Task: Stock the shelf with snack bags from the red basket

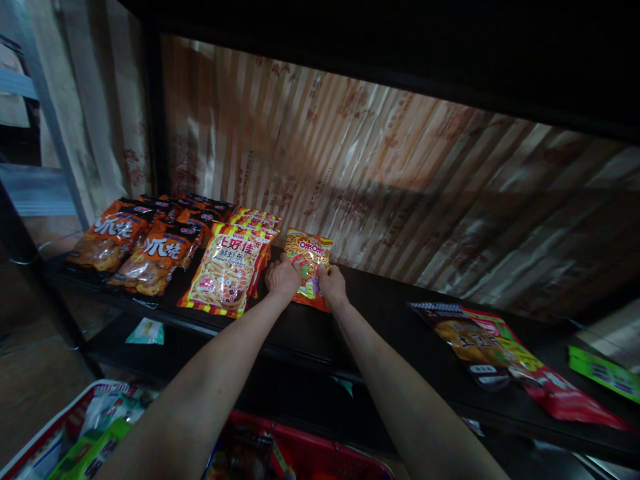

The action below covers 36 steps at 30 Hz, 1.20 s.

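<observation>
An orange and yellow snack bag [311, 267] stands on the black shelf, leaning back, with a hand at either side of it. My left hand [284, 275] grips its left edge, fingers partly behind or against the bag. On the right edge, my right hand [332, 285] is closed with the thumb at the front. Just left of my left hand is a row of prawn cracker bags [227, 268], yellow and red, one behind another. Further left lie several black and orange snack bags [159, 257] in two rows.
On the shelf's right side lie a brown potato chip bag [470, 343], a red bag [575, 400] and a green bag [605, 373]. Below are a red basket [320, 450] and a white-rimmed basket [55, 417] with packages. A pleated curtain [380, 167] hangs behind; another black shelf [400, 60] is overhead.
</observation>
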Motion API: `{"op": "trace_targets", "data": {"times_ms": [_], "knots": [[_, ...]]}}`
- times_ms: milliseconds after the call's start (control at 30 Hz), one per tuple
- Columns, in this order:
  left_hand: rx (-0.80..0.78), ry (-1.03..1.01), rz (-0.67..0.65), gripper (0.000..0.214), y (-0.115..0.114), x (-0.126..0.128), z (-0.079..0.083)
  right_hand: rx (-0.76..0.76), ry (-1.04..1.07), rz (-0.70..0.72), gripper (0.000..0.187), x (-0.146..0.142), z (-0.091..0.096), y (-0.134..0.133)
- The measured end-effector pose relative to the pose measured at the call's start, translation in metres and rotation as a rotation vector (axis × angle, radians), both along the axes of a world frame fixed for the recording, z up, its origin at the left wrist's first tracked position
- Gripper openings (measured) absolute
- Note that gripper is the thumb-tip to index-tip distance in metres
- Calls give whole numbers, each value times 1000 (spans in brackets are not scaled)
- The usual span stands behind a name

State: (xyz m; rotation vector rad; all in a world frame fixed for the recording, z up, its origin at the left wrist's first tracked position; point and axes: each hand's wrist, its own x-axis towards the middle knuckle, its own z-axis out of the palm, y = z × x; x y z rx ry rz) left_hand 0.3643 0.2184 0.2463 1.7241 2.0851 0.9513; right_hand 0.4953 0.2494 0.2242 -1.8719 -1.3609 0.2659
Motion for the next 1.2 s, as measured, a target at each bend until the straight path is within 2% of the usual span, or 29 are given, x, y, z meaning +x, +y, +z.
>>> {"op": "trace_targets", "data": {"times_ms": [267, 500, 1200], "knots": [[63, 40, 0, 33, -1, 1, -3, -21, 15, -38, 29, -3, 3, -6], [58, 8, -47, 54, 1, 2, -7, -65, -3, -57, 25, -3, 8, -5], [64, 70, -36, 56, -5, 6, -10, -60, -58, -29, 28, 3, 0, -2]]}}
